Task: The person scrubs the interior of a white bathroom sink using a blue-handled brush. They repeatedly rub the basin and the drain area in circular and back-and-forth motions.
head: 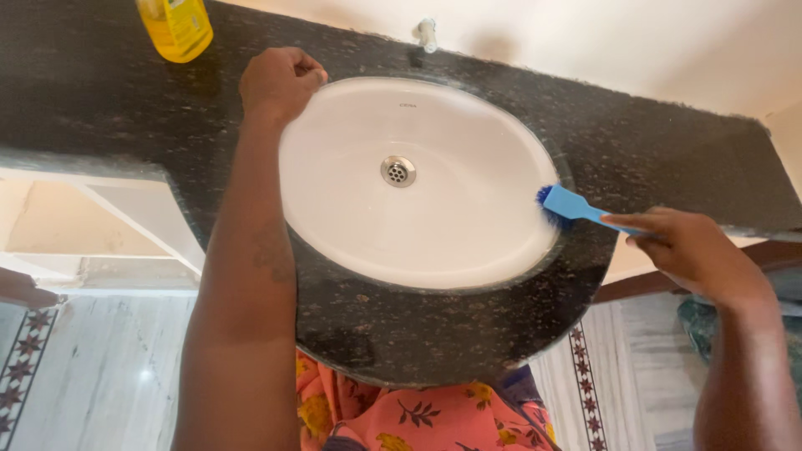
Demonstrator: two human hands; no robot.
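A yellow bottle is standing on the dark counter, well left of the sink. The left hand is resting clenched on the counter, touching the sink's upper left rim. The white sink is holding only its metal drain. At the sink's right rim, the blue brush is pressing its bristles against the edge, its handle running back into the grasping fingers of the right hand.

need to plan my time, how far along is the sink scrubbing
Looks mid-way, at a guess. The white sink shows no stains or foam. The right hand holds the blue brush at the right rim; the left hand rests fisted on the far-left rim. The yellow bottle stands on the counter.
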